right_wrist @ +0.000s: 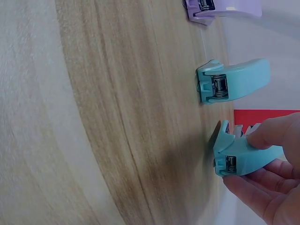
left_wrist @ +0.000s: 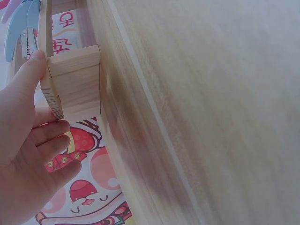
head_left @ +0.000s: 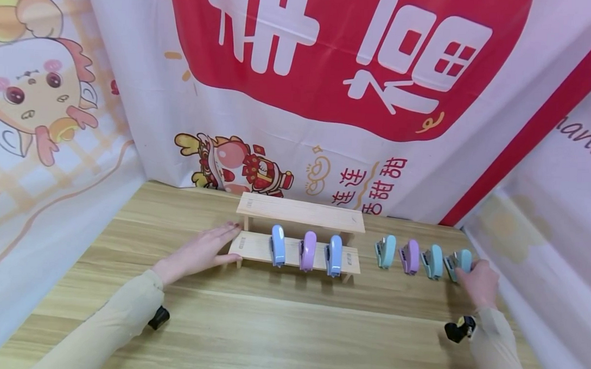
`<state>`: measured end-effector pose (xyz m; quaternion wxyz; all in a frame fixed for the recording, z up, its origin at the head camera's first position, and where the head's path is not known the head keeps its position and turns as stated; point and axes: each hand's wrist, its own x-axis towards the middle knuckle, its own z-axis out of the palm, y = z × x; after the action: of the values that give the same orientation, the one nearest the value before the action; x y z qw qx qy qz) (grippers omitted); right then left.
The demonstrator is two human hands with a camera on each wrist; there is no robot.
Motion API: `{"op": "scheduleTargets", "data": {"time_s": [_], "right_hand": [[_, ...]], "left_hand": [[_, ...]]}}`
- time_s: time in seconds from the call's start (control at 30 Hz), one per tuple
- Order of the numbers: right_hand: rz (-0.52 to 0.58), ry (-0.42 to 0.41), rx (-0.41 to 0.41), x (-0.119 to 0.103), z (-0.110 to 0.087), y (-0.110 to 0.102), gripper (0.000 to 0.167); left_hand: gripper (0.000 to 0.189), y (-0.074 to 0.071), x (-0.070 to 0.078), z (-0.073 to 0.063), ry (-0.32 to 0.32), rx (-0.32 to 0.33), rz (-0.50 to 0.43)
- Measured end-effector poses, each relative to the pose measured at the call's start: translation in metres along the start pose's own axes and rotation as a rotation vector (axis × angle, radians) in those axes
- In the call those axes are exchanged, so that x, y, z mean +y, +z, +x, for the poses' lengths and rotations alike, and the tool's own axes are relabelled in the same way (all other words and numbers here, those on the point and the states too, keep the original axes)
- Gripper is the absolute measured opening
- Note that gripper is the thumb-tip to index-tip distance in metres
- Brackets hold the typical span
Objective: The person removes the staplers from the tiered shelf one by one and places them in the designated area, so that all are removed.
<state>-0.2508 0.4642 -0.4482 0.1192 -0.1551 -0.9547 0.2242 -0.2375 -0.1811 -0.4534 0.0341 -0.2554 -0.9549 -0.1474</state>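
Note:
A small two-tier wooden shelf (head_left: 293, 247) stands on the table. My left hand (head_left: 202, 252) grips the left end of its lower board, the thumb (left_wrist: 30, 72) on one side and fingers on the other. Three staplers stand upright on that lower tier: a blue stapler (head_left: 277, 245), a purple stapler (head_left: 308, 251) and another blue stapler (head_left: 334, 255). At the right end of a row on the table, my right hand (head_left: 480, 283) pinches a teal stapler (right_wrist: 246, 157) between thumb and fingers. Whether that stapler touches the table, I cannot tell.
Left of the held stapler stand a teal stapler (head_left: 433, 261), a purple stapler (head_left: 410, 257) and another teal stapler (head_left: 385, 251). The shelf's upper board (head_left: 301, 212) carries nothing. Printed cloth (head_left: 298, 108) hangs behind, and cloth walls flank the wooden table (head_left: 290, 336).

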Motion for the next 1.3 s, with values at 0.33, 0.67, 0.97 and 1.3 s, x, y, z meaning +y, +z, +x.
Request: {"op": "scheduleTargets", "data": {"time_s": [0.33,0.67,0.97,1.3], "right_hand": [[-0.008,0.012,-0.041,-0.002,0.001,-0.001,0.037],[-0.003,0.045,-0.067,0.003,0.003,0.001,0.041],[-0.009,0.035,-0.073,0.005,0.001,0.001,0.046],[-0.022,-0.033,-0.024,0.0,-0.007,-0.015,0.05]], "left_hand": [[0.08,-0.001,0.001,0.0,0.004,0.0,0.013],[0.08,-0.001,0.001,0.0,0.006,-0.003,0.007],[0.08,0.0,0.001,0.001,0.009,-0.006,0.0],[0.078,-0.001,0.0,-0.001,0.025,0.023,-0.007]]}}
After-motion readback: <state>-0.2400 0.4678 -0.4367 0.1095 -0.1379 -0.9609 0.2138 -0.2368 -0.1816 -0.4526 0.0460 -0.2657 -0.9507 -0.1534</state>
